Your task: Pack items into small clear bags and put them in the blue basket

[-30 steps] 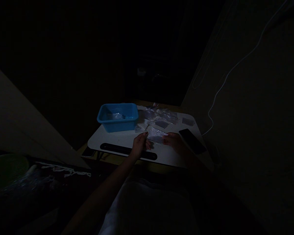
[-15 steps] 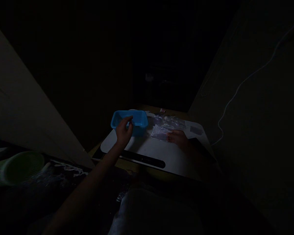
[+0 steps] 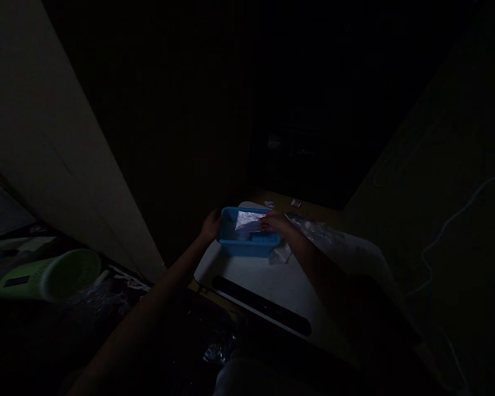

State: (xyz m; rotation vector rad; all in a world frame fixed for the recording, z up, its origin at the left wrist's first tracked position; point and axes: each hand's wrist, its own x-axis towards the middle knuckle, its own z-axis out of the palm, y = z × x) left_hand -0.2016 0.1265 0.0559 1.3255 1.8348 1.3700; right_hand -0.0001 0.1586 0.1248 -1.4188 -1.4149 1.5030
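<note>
A blue plastic basin (image 3: 247,248) stands on the white table (image 3: 256,275). At its left end, my left hand (image 3: 211,225) grips the rim, fingers partly hidden in the dark. My right hand (image 3: 274,221) reaches over the basin's right side, its fingers closed on a clear plastic packet (image 3: 248,221) held above the inside. Another clear plastic piece (image 3: 281,253) lies beside the basin's right end, below my right wrist. More crumpled clear plastic (image 3: 317,230) rests behind my right forearm.
A dark strip (image 3: 262,306) runs along the table's near edge. On the floor at left lies a green basket (image 3: 72,274) near clear plastic. A small red-and-white item (image 3: 296,203) is behind the table. A white cable (image 3: 449,220) hangs at right.
The view has shifted. My right hand has brought the packet leftward from above the table to over the basin. My left hand has moved from above the basin to its left rim.
</note>
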